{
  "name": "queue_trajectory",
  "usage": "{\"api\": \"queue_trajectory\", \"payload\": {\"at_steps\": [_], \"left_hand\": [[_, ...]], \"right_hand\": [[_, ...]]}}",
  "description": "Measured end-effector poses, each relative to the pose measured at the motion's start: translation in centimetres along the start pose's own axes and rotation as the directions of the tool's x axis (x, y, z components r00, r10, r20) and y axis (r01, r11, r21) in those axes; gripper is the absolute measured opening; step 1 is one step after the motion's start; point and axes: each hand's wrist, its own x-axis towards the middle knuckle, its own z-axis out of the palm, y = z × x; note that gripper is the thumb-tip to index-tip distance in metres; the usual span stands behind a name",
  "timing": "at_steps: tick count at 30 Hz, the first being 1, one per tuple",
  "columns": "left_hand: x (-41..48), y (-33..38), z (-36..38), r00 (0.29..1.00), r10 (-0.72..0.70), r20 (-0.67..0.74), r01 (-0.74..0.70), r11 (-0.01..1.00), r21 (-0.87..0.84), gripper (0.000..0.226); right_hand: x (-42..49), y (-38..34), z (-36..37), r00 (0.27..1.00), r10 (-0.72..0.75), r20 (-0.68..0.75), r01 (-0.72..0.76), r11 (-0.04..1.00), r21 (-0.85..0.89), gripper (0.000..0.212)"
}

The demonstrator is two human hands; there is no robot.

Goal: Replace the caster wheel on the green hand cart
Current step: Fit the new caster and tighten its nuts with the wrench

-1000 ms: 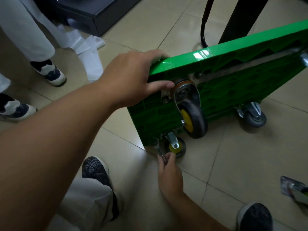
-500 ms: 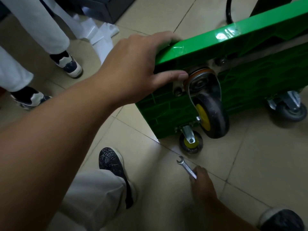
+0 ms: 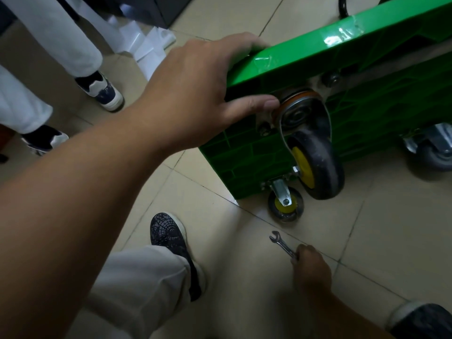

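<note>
Head view: the green hand cart (image 3: 362,45) is tipped up on its edge on the tile floor (image 3: 396,241), underside facing me. Left hand (image 3: 195,94) grips its top corner, fingers (image 3: 234,41) curled over the rim, thumb right beside the black-and-yellow caster wheel (image 3: 318,157). Right hand (image 3: 310,267) is down low, wrapped round a small wrench (image 3: 280,242), apart from the cart.

A glossy green plastic cart (image 3: 305,55) is seen, with matt black rubber caster wheel (image 3: 320,165), bright metal wrench (image 3: 281,243) and smooth tiled floor (image 3: 391,241).
</note>
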Motion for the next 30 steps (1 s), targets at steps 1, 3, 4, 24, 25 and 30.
{"api": "queue_trajectory", "payload": {"at_steps": [1, 3, 4, 24, 25, 30], "left_hand": [[0.0, 0.0, 0.0, 1.000, 0.003, -0.001, -0.003, 1.000, 0.002, 0.069], [0.0, 0.0, 0.0, 1.000, 0.003, 0.004, -0.003, 1.000, 0.001, 0.069], [0.0, 0.0, 0.0, 1.000, 0.003, 0.007, -0.003, 1.000, 0.002, 0.070], [-1.4, 1.2, -0.5, 1.000, -0.016, 0.019, 0.014, 0.998, 0.069, 0.062], [-1.8, 1.3, -0.7, 1.000, -0.031, -0.002, 0.031, 0.998, 0.052, 0.062], [-1.7, 0.1, -1.6, 0.995, -0.099, 0.010, 0.099, 0.978, -0.181, 0.045]], "right_hand": [[-0.1, 0.0, 0.1, 1.000, -0.004, -0.006, 0.004, 1.000, -0.001, 0.009], [-0.2, 0.1, 0.2, 1.000, -0.005, -0.005, 0.005, 0.999, -0.033, 0.011], [-0.2, 0.2, 0.2, 1.000, -0.005, -0.004, 0.004, 0.999, -0.051, 0.012], [-11.3, -16.8, -24.5, 0.618, -0.703, 0.351, 0.785, 0.576, -0.228, 0.024], [-13.1, -17.7, -27.4, 0.591, -0.747, 0.305, 0.806, 0.538, -0.245, 0.019], [-13.6, -19.6, -39.2, 0.508, -0.815, -0.278, 0.779, 0.573, -0.256, 0.014]]}}
